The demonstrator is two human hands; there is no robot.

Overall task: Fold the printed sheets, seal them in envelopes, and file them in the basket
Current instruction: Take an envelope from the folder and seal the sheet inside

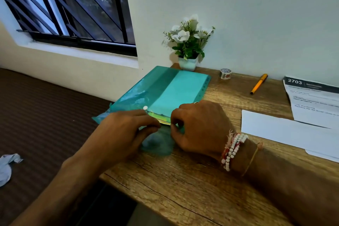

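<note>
My left hand [128,128] and right hand [200,126] both pinch the near edge of the green folder [165,90] on the wooden table [183,180], fingers curled on its flap. White envelope [275,130] at 3 o'clock, flat. Printed sheet [311,101] at 2 o'clock behind it. Pen [259,84], tape roll [225,73] at 1 o'clock. Flower pot [189,42] at 12, against the wall.

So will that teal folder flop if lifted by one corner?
Probably floppy: the folder is thin film, crumpled along its left edge, flap bunched at the near end. Likely light: few sheets show inside. Glossy, so it may slide on the table.
</note>
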